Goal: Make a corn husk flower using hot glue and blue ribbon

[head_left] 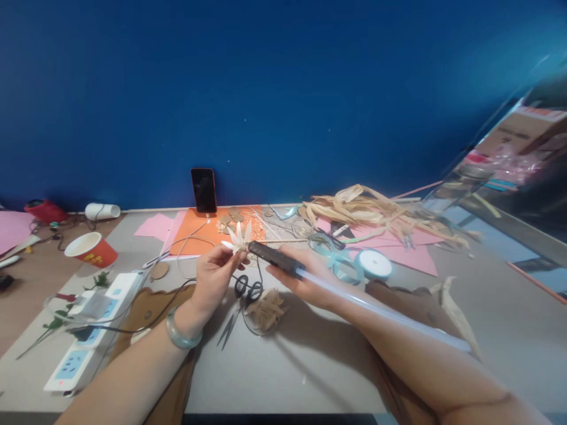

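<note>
Pinched in the fingers of my left hand is a small pale flower with pointed petals, apparently of dried husk. My right hand grips a black glue gun, its tip touching or very near the flower's base. A long clear glue stick sticks out of the gun's back and lies along my right forearm. Below the hands, black-handled scissors lie on the table, beside a small bundle of dried husk pieces. A bangle circles my left wrist.
On the left stand a white power strip with plugged cables and a red paper cup. A phone leans on the blue wall. Dried husk strips, pink paper and a ribbon spool lie to the right.
</note>
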The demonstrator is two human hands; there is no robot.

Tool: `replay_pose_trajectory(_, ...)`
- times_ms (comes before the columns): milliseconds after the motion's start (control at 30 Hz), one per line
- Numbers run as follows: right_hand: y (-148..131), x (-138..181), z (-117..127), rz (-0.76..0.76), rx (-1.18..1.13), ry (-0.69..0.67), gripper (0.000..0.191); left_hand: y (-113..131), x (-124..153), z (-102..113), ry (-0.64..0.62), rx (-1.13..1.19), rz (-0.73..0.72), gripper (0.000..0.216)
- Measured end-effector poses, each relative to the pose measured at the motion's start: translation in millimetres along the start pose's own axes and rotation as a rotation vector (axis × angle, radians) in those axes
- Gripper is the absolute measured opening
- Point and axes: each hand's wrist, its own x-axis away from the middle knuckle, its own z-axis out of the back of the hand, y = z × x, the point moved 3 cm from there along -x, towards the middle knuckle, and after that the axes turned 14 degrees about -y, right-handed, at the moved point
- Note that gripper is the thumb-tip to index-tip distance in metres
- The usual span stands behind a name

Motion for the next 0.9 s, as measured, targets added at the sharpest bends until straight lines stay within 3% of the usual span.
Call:
replay_pose_trajectory(233,-2.0,0.3,-0.9,-0.001,-0.011,-0.047,0.015,1.3,-0.1,0.1,0.018,0.0,0.005,0.025)
replay_pose_trajectory(400,-1.8,0.5,0.9,0.004,0.006,0.013,0.016,-0.6,0.3,0.0,0.006,0.002,0.013,0.024)
replay_pose_trajectory(900,-0.4,1.2,0.1,0.02,-0.002,-0.009,0.017,-1.2,0.5,-0.6,0.013,0.039,0.014,0.023)
